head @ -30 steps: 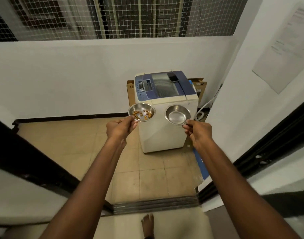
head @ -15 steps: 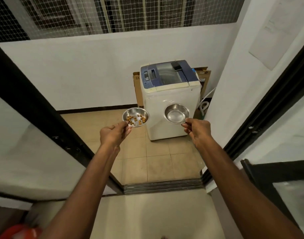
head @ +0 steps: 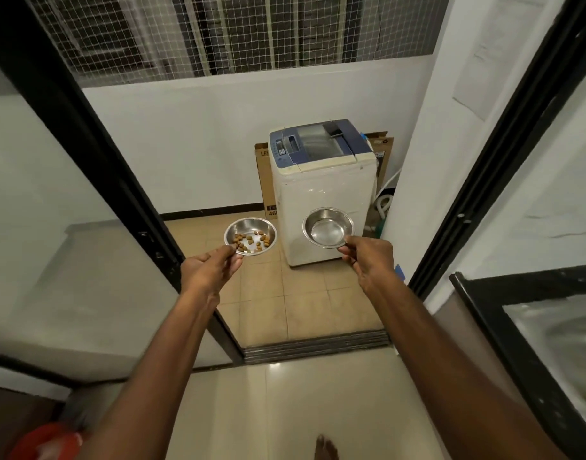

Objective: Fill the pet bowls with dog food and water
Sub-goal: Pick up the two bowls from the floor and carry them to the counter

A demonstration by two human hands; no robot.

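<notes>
At a doorway onto a tiled balcony, a person holds out both bare arms, a small steel bowl in each hand. Their left hand (head: 207, 273) pinches the near rim of the food bowl (head: 250, 236) between thumb and curled fingers; a scatter of brown kibble (head: 251, 242) lies across its bottom. Their right hand (head: 368, 257) pinches the near rim of the water bowl (head: 328, 232) the same way; its inside shines, and whether it holds water cannot be told. Both bowls are held level, side by side and apart, in the air above the tan floor tiles (head: 294, 293). Beyond them stands a white top-loading washing machine (head: 321, 180) with a blue lid, a cardboard box (head: 264, 167) behind it. Compared with a second ago, the view has pulled back: the machine looks farther off, black door frames (head: 95, 154) now flank both sides, and the bare foot (head: 325, 447) is on glossy indoor floor short of the threshold (head: 318, 343).
</notes>
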